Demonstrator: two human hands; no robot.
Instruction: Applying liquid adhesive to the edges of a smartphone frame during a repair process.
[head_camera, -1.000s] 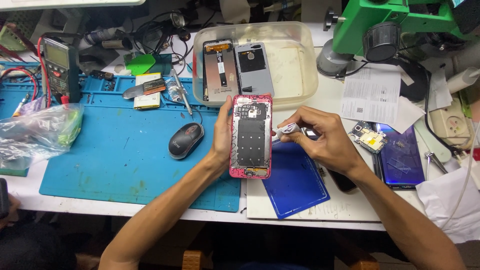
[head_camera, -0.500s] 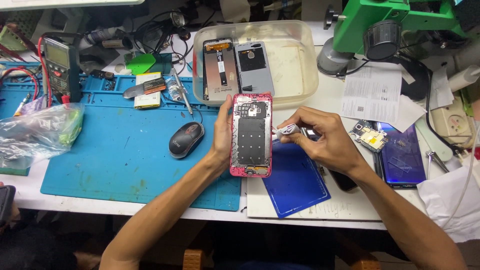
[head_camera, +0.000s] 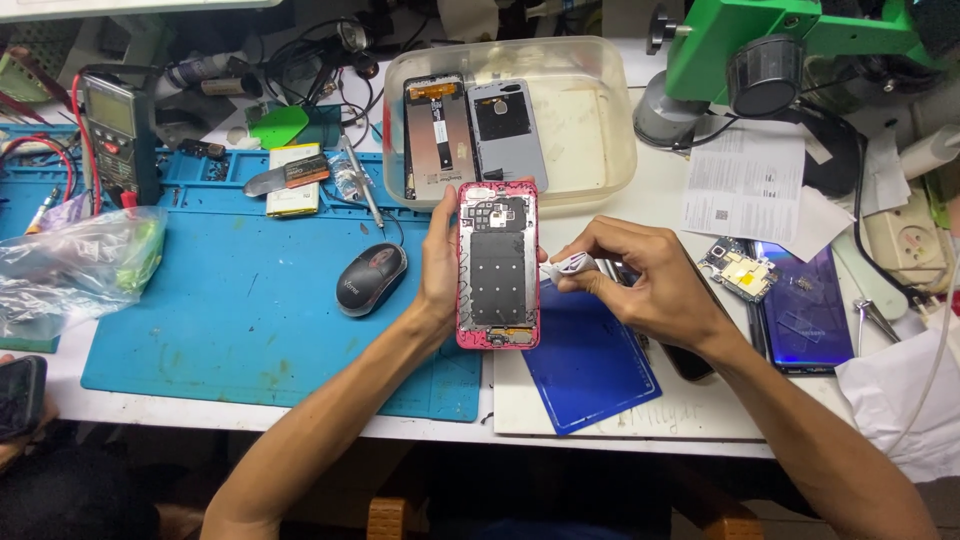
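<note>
Head camera view shows almost nothing changed over the last second: my left hand still stands the opened pink-framed phone upright over the near edge of the blue mat, fingers curled round its left side and thumb behind. My right hand stays pinched shut on a small white tool, its tip just beside the phone's right edge, about mid-height; I cannot tell whether it touches. The phone's back is off, showing a dark shield plate and a metal cover near the top. Since neither hand has shifted, I judge the work along that right edge is in hand and slow, not finished. Behind the phone sits a clear plastic tub with two more phone parts in it; a computer mouse lies on the mat to the left, and a blue back panel lies on the table under my right hand.
</note>
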